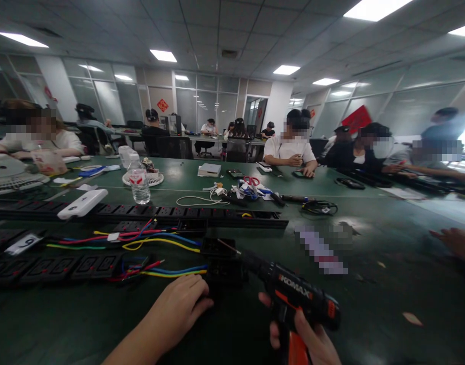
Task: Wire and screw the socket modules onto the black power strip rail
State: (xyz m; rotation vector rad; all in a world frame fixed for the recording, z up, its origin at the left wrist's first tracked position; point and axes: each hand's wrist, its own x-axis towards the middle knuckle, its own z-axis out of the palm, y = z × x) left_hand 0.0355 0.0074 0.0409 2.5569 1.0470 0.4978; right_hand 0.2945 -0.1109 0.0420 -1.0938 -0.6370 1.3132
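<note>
Right hand (pixel 312 337), at the bottom of the frame right of centre, is wrapped around the handle of a black-and-orange drill (pixel 293 291). Drill lies aslant, pointing to the upper left; its thin bit (pixel 228 246) reaches over the upper box (pixel 207 247) at the centre of the frame. Contact between bit and box cannot be determined from this view.

Left hand (pixel 186 299), bottom centre, is palm down, fingers bent and close together, thumb set apart toward the right. It is at the near side of the lower box (pixel 226 274) and the lower wires (pixel 175 272); whether the fingers pinch anything cannot be told.

Lower wires, yellow, blue and red, run between the lower box and a black socket strip (pixel 70 267) at the left of the frame. Upper wires (pixel 162 241) lead to the upper box. Behind them, a long strip (pixel 121 209) crosses the surface (pixel 369 324), with a white device (pixel 82 204) resting aslant on it at left.

Further back stand a clear bottle (pixel 140 185), left of centre, and a cluster of small items including red scissors (pixel 251 181). Another person's hand (pixel 456 243) shows at the right edge.
</note>
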